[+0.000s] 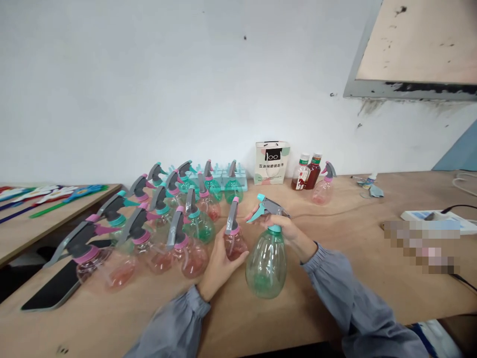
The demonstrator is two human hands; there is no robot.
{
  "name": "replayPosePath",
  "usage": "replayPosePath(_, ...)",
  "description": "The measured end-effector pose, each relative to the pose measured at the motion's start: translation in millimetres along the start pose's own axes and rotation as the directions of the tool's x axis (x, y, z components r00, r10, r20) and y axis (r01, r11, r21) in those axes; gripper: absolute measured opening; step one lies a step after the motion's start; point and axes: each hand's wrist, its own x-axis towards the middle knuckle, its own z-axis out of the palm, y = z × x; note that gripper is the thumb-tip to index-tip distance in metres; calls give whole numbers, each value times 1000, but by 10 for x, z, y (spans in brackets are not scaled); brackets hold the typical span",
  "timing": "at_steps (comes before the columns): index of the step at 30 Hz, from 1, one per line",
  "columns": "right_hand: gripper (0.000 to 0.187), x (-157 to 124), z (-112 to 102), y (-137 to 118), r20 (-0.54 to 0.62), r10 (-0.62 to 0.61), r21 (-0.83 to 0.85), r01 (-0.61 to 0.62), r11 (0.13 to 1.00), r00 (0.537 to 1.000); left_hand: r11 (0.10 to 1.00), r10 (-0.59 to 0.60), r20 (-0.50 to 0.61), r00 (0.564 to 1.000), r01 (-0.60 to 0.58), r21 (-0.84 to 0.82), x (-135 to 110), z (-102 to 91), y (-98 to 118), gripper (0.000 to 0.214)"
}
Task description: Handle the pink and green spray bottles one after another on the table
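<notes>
"Being held upright, where is the green spray bottle (266,268) found?"
"Below the right hand (293,231), by which its neck is clasped; the pink spray bottle (235,244) is gripped by the left hand (219,259), just to the left of it."
"And the contents?"
"No liquid level can be made out in either; dark liquid is contained in two drink bottles (313,175), beyond the right hand."

open: tabletop (367,243) beside right sleeve (335,278) | left blocked: clustered spray bottles (161,198)
</notes>
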Motion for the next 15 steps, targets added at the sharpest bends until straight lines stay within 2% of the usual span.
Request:
replayPosePath(4, 14, -37, -35, -52, -60, 1, -13, -1, 1000, 998, 994, 52, 27, 998, -54, 94, 36, -14, -48, 76)
replayPosePath(8, 25, -22, -94, -113, -38, 52, 26, -51, 998, 998, 981, 104, 53, 993, -111, 162, 78, -35, -65, 85)
replayPosePath(11, 32, -5, -179, -118, -59, 15, 33, -13, 999, 998, 977, 116, 80, 990, -128, 169, 102, -52, -63, 88)
replayPosePath(15, 24, -5, -327, -43, -108, 1, 18, 1, 1000, 994, 980, 119, 92, 989, -131, 149, 120, -74, -45, 92)
